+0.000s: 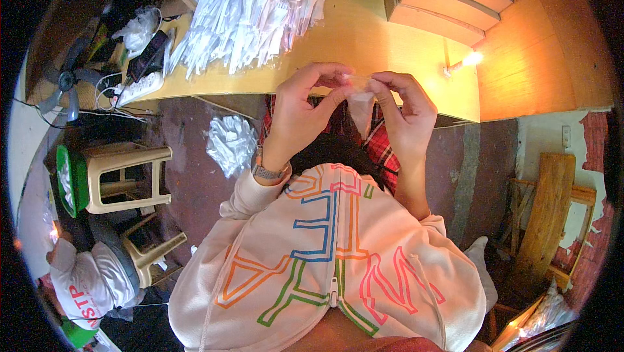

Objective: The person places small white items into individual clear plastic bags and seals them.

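Note:
Both of my hands are raised in front of me, just past the near edge of the wooden table (pixel 360 40). Between finger and thumb, my left hand (pixel 314 103) pinches one top corner of a small clear plastic bag (pixel 361 108). My right hand (pixel 402 108) pinches the other top corner, and the bag hangs down between them. What the bag contains cannot be made out. Beyond my left hand lies a large pile of white plastic cutlery in clear sleeves (pixel 253 15). To the right, a lit candle (pixel 460 63) stands on the table.
A wooden box or drawer unit (pixel 438 6) is at the back right. On the left are a power strip (pixel 139 89), a fan (pixel 67 80) and a plastic stool (pixel 129 176). A bag of white cutlery (pixel 231 145) lies below the table edge. Another person (pixel 92 279) sits at lower left.

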Demonstrator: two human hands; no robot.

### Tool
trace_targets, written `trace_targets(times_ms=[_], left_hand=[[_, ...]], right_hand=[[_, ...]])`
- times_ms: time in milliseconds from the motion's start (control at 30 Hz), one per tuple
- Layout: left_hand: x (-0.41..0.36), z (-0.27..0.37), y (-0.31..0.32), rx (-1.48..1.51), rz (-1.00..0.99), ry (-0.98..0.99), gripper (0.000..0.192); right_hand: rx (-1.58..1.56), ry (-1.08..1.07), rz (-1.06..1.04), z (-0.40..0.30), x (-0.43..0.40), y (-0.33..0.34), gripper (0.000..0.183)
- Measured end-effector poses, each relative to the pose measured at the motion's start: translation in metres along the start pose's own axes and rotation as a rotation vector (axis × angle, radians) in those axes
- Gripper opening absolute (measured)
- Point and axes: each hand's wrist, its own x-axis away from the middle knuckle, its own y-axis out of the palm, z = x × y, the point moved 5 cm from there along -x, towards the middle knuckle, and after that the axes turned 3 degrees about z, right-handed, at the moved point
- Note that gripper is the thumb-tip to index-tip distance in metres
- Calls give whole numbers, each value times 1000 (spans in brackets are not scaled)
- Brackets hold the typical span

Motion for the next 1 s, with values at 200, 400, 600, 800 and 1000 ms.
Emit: trace_targets(times_ms=[200,400,600,800,1000], left_hand=[[2,-5,-2,26,28,-68,14],[3,0,-3,29,54,-66,12],[5,-2,-7,11,15,-188,14],[3,5,-9,-48,18,35,13],[4,5,-7,-3,28,-46,14]], right_hand=[[-49,51,-52,-5,-4,2,15],[-254,188,-117,9,-1,8,16],[-264,222,-190,19,2,10,10],[-223,175,-214,16,0,10,10],[-245,168,-167,13,0,9,13]])
